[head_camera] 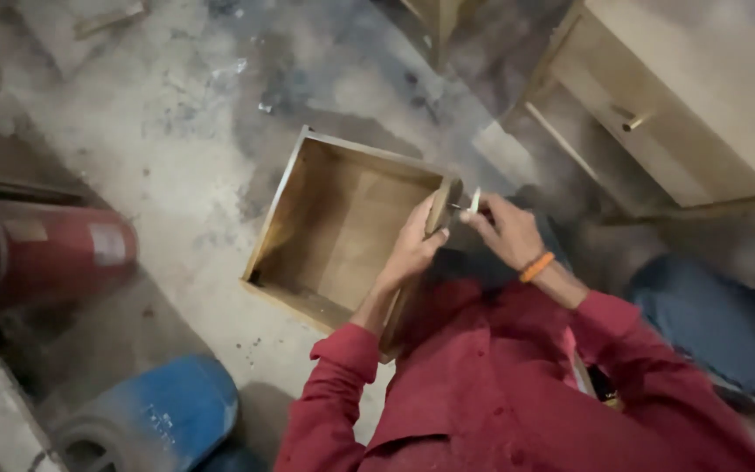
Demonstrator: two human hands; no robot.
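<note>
Red cylinder [41,253]: we are seeing it lying on its side on the floor [185,175], well left of our grip and out of the working space.
Blue drum [163,415]: it is lying low and left of our grip, also apart from the work.
Wooden drawer box [334,227]: we are keeping it open side up on the floor just left of the grip, its right wall leaning against our knee so that wall stays steady and within reach.
Left hand [412,249]: we are closing this grip on the drawer's right wall near its top corner, seemingly bracing the panel so it does not shift.
Small metal piece [474,203]: we are pinching it just right of the panel's top edge; it is too small and blurred to name.
Right hand [509,234]: fingers are narrowing on that piece, holding it close to the wall, wrist raised for fine control.
Cabinet [683,96]: it is standing up and right of the grip, near but apart.
</note>
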